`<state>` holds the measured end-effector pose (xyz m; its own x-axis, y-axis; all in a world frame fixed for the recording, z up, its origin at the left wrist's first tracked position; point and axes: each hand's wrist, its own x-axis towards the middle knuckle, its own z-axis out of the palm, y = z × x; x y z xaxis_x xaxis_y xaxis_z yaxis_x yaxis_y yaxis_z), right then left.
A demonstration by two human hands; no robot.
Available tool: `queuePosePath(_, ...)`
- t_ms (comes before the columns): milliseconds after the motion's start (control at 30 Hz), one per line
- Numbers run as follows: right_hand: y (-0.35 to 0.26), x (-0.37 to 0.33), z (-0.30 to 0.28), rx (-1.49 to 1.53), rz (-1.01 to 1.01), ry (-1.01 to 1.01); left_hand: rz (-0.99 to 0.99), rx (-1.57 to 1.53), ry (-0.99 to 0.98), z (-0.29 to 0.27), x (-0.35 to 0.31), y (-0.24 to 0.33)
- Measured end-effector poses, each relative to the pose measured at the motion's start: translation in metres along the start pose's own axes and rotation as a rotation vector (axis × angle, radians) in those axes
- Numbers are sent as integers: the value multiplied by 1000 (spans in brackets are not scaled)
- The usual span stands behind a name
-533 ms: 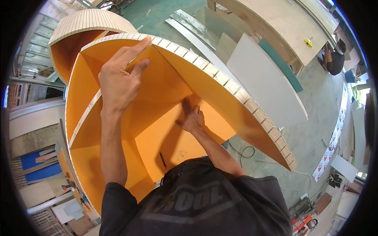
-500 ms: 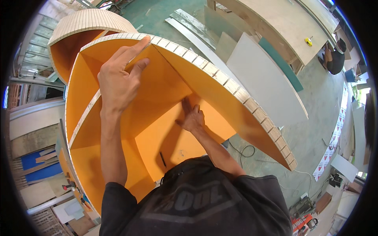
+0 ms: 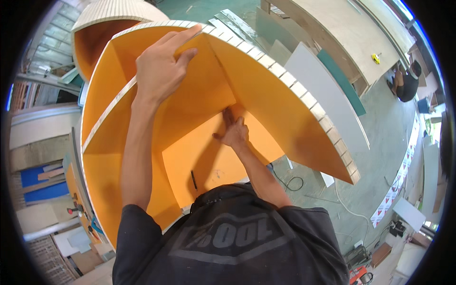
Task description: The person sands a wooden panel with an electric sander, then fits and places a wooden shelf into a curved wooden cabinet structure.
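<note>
A large curved cabinet (image 3: 190,114) with orange inner faces and a pale slatted outer edge stands open in front of me. My left hand (image 3: 164,66) reaches over its inside. Its index finger stretches to the top rim, beside the seam where the curved side panel (image 3: 285,109) meets an inner panel; the thumb is held apart. Deep inside, my right hand (image 3: 233,132) rests with extended fingers at the lower end of that same seam, by the bottom panel (image 3: 183,156). A thin black pen-like stick (image 3: 194,180) lies on the bottom panel.
A similar slatted cabinet (image 3: 114,14) stands behind at the far left. White and green boards (image 3: 327,95) lean against a wooden workbench (image 3: 332,33). A person (image 3: 407,83) crouches at the far right. Cables (image 3: 292,185) trail on the floor; wood pieces are stacked at left.
The view has shifted, so the cabinet and left hand sit higher and further right in the picture. Both hands keep nearly the same places at the seam.
</note>
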<state>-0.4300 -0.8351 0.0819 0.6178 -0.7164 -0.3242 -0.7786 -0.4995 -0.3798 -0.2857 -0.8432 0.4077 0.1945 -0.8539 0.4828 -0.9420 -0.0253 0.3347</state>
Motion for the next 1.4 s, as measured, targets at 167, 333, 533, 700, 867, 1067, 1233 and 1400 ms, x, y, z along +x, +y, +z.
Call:
queuePosePath(167, 26, 7, 1, 90, -139, -7, -93, 249, -21, -26, -14, -2)
queuePosePath(333, 53, 3, 43, 102, -211, 77, -229, 418, -138, -44, -34, -20)
queuePosePath(533, 14, 9, -1, 34, -91, -59, -240, 414, -134, -48, -42, -31)
queuePosePath(700, 12, 9, 4, -56, -73, -16, -106, 430, -92, -42, -41, -40)
queuePosePath(867, 5, 9, 3, -75, -74, -71, -68, 405, -201, -50, -39, -43)
queuePosePath(1067, 6, 7, 6, -62, -125, 51, 9, 403, -188, -46, -42, -50)
queuePosePath(1233, 7, 6, 5, -46, -85, 25, 40, 421, -198, -42, -40, -48)
queuePosePath(1400, 2, 0, 4, -18, -128, 50, 42, 432, -218, -45, -43, -50)
